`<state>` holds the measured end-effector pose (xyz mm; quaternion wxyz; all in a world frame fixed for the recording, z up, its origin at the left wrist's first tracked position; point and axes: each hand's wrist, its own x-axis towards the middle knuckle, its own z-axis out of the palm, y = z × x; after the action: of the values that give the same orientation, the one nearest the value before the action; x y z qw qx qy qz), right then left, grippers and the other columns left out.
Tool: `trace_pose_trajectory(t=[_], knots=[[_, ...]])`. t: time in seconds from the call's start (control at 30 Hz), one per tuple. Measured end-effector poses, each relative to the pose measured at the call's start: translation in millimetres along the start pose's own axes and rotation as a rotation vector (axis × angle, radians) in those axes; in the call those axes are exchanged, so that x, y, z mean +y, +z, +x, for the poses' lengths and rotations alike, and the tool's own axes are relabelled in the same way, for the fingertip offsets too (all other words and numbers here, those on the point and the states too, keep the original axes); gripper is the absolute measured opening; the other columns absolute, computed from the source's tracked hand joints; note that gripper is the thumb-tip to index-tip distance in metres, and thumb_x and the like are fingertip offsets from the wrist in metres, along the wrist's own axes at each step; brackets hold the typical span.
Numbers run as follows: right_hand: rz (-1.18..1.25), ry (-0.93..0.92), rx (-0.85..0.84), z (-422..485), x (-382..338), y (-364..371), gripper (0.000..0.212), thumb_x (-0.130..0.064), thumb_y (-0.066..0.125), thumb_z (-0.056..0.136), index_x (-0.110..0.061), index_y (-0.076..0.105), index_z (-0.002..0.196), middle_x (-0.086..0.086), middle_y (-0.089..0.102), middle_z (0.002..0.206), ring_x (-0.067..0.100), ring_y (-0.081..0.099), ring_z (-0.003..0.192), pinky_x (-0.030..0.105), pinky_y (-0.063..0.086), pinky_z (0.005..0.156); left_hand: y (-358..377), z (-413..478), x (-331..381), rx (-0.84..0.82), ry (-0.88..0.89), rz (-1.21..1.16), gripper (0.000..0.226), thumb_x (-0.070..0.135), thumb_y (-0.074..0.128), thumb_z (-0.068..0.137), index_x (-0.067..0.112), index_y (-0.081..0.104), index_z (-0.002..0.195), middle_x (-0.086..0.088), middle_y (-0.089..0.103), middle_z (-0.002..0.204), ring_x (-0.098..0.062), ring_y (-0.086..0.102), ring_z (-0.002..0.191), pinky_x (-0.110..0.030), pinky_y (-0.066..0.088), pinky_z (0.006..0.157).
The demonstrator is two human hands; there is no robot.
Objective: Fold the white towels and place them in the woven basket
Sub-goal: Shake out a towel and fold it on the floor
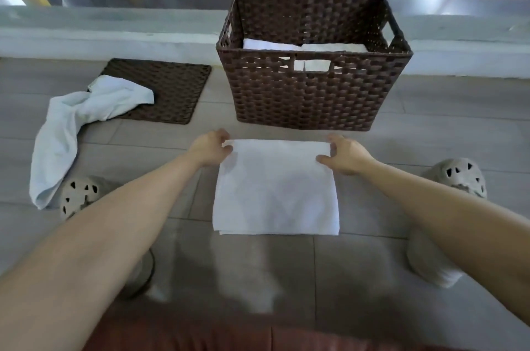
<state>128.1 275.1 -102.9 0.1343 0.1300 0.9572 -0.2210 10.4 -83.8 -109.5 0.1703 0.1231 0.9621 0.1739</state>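
Towel (276, 190) folded, flat on floor (436, 126) just in front of basket (312, 95). Left hand (210, 149) pinches its far-left corner, right hand (345, 154) its far-right corner, both at edge nearest basket. Stacked towels (304, 48) inside basket. Loose towel (74, 126) left of basket, crumpled, partly on woven mat (175, 92).

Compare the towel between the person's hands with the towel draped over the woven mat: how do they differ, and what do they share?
The folded towel is a flat, neat rectangle; the crumpled towel is bunched and twisted. The folded towel lies wholly on floor tiles; the crumpled towel partly on the woven mat. The left hand and right hand pinch the folded towel's far corners; no hand touches the crumpled towel. Both are white.
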Motion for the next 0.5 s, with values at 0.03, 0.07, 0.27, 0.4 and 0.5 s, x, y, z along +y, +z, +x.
trace_pose_trajectory(t=[0.03, 0.07, 0.27, 0.4, 0.5], knots=[[0.056, 0.036, -0.032, 15.0, 1.9, 2.0, 0.085, -0.055, 0.076, 0.089, -0.02, 0.043, 0.159, 0.007, 0.057, 0.146, 0.03, 0.063, 0.121, 0.045, 0.057, 0.102, 2.7, 14.3, 1.5, -0.01, 0.005, -0.036, 0.046, 0.027, 0.059, 0.105, 0.014, 0.055, 0.149, -0.011, 0.063, 0.145, -0.038, 0.062, 0.129, -0.04, 0.05, 0.103], [0.096, 0.07, -0.075, 27.6, 3.6, 3.4, 0.089, -0.053, 0.08, 0.086, -0.021, 0.042, 0.16, 0.006, 0.053, 0.151, 0.03, 0.061, 0.125, 0.044, 0.055, 0.104, 5.5, 25.5, 4.1, -0.034, 0.016, -0.047, 0.048, 0.023, 0.057, 0.106, 0.013, 0.052, 0.153, -0.014, 0.061, 0.149, -0.04, 0.061, 0.131, -0.041, 0.05, 0.104], [0.213, 0.183, -0.321, 69.5, 11.2, 2.4, 0.096, -0.057, 0.092, 0.05, -0.017, 0.069, 0.134, 0.002, 0.068, 0.132, 0.025, 0.065, 0.117, 0.039, 0.052, 0.106, 9.0, 65.6, -4.8, -0.342, -0.058, -0.019, 0.065, 0.033, 0.094, 0.077, 0.013, 0.069, 0.134, -0.003, 0.07, 0.129, -0.023, 0.067, 0.117, -0.04, 0.057, 0.104], [0.398, 0.173, -0.433, 66.4, 2.2, -6.6, 0.058, -0.028, 0.092, 0.067, -0.008, 0.075, 0.118, 0.007, 0.079, 0.113, 0.026, 0.076, 0.103, 0.04, 0.061, 0.097, 2.2, 63.7, -7.7, -0.405, -0.076, -0.053, 0.05, 0.034, 0.09, 0.071, 0.017, 0.079, 0.117, -0.002, 0.078, 0.111, -0.02, 0.073, 0.102, -0.033, 0.059, 0.088], [0.631, 0.175, -0.424, 60.9, 0.3, -15.2, 0.048, -0.008, 0.085, 0.079, -0.002, 0.07, 0.124, 0.016, 0.078, 0.119, 0.03, 0.076, 0.11, 0.044, 0.062, 0.099, -16.5, 46.0, -1.6, -0.315, -0.048, -0.214, 0.038, 0.034, 0.086, 0.074, 0.015, 0.076, 0.105, -0.005, 0.076, 0.104, -0.026, 0.072, 0.104, -0.035, 0.057, 0.083]])
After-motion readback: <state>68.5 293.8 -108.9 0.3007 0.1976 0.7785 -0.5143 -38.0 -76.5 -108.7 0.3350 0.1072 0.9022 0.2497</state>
